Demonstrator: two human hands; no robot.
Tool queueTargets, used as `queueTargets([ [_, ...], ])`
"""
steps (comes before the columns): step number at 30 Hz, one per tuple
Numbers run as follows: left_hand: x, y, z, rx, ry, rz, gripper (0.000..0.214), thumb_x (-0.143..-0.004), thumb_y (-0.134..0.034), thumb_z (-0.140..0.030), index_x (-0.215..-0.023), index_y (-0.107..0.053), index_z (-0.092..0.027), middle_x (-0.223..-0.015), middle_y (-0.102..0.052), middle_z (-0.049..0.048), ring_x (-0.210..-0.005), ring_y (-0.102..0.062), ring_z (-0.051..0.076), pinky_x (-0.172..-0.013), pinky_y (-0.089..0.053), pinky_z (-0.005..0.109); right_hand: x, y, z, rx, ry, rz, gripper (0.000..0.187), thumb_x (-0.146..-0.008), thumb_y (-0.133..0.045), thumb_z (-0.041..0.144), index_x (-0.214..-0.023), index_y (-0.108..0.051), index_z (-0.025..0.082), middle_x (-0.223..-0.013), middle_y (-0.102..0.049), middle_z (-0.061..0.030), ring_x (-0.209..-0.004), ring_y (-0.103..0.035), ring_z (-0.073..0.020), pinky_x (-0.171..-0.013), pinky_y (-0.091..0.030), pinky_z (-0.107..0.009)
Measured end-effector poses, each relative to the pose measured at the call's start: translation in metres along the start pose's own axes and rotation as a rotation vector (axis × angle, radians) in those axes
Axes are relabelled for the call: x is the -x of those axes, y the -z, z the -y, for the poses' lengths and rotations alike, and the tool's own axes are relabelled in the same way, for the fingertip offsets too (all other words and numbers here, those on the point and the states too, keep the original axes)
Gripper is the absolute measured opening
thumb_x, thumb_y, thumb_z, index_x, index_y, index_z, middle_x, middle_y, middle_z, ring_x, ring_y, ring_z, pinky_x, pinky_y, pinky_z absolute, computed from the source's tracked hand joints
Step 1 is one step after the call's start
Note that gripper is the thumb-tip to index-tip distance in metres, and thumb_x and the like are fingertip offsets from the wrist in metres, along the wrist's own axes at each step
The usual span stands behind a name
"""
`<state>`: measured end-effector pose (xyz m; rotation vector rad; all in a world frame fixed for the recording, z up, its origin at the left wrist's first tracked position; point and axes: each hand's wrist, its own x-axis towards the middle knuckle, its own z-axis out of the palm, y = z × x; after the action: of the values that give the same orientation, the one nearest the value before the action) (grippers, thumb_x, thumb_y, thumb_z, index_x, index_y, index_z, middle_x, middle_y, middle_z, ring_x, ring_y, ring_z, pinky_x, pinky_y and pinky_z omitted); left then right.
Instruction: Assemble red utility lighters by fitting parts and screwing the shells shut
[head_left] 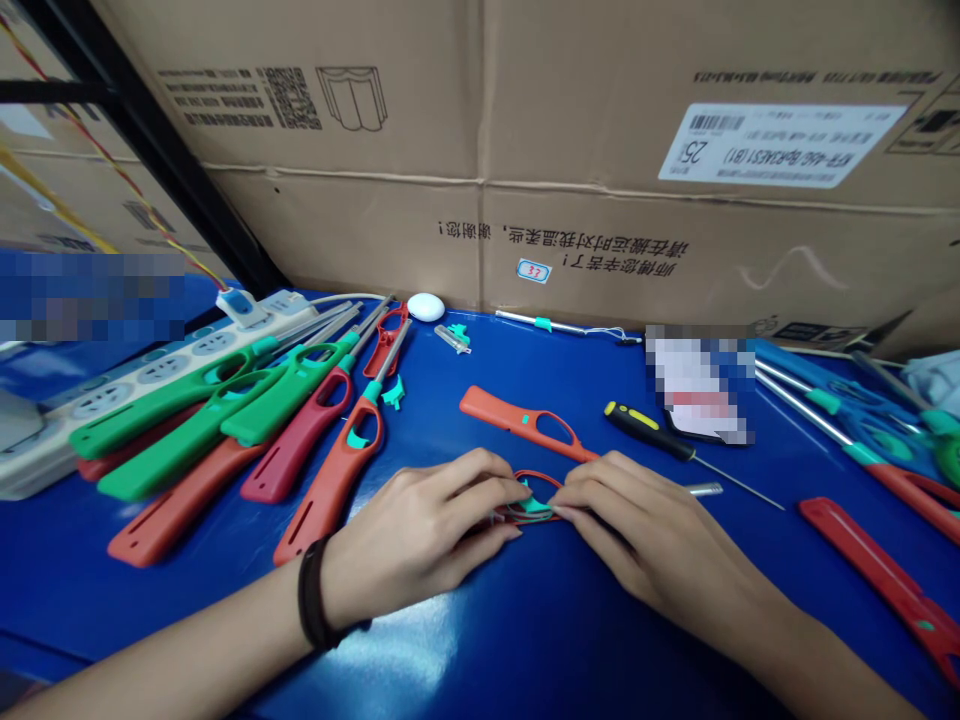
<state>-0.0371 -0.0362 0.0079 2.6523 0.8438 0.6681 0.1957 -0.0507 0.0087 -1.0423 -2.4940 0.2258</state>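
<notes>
My left hand [435, 525], with a dark band on its wrist, is closed around one end of a red-orange gas lighter casing; the palm hides most of it. Between my hands shows the casing's ring with a teal trigger [535, 505] in it. The fingertips of my right hand [645, 515] pinch the other side of that ring. A metal tube [705, 490] sticks out past the right hand. Just beyond, a loose orange casing half [517, 418] lies on the table, its tip near my right knuckles.
Several assembled lighters [330, 470] lie at left against a white power strip [157, 375]. A screwdriver [649, 430] and a phone [709, 400] are at right, near a red casing half [877, 570]. Small teal parts [394, 392] lie behind. Cardboard boxes [450, 120] wall the back.
</notes>
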Motion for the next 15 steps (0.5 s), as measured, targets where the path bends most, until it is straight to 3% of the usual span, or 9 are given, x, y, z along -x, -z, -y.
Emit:
queueTargets([
  [4, -0.0008, 0.0009, -0.0001, 0.039, 0.020, 0.003, 0.024, -0.092, -0.052, -0.023, -0.115, -0.056, -0.021, -0.107, -0.060, 0.0044, -0.086, -0.063, 0.012, -0.074, -0.053, 0.020, 0.0001, -0.0017, 0.0008, -0.061, -0.097, -0.021, 0.011, -0.090, -0.049, 0.017, -0.089, -0.059, 0.020, -0.085, -0.064, -0.0015, -0.080, -0.058, -0.0157, -0.073, -0.050, -0.031],
  [10, -0.0025, 0.0018, 0.0006, 0.107, 0.084, -0.043, 0.029, -0.086, -0.059, -0.025, -0.115, -0.058, -0.021, -0.105, -0.062, 0.0048, -0.084, -0.064, 0.012, -0.071, -0.054, 0.019, -0.0003, -0.0051, 0.0011, -0.113, -0.074, -0.027, 0.015, -0.091, -0.047, 0.016, -0.090, -0.061, 0.021, -0.085, -0.065, -0.0018, -0.081, -0.059, -0.0151, -0.075, -0.050, -0.029],
  [15, -0.0024, 0.0029, 0.0006, 0.111, 0.080, -0.015, 0.022, -0.088, -0.057, -0.023, -0.109, -0.061, -0.022, -0.104, -0.061, 0.0032, -0.083, -0.064, 0.011, -0.073, -0.053, 0.018, 0.0005, -0.0056, 0.0004, -0.194, -0.090, -0.022, 0.013, -0.090, -0.049, 0.015, -0.090, -0.060, 0.021, -0.086, -0.065, -0.0018, -0.082, -0.059, -0.0147, -0.074, -0.050, -0.027],
])
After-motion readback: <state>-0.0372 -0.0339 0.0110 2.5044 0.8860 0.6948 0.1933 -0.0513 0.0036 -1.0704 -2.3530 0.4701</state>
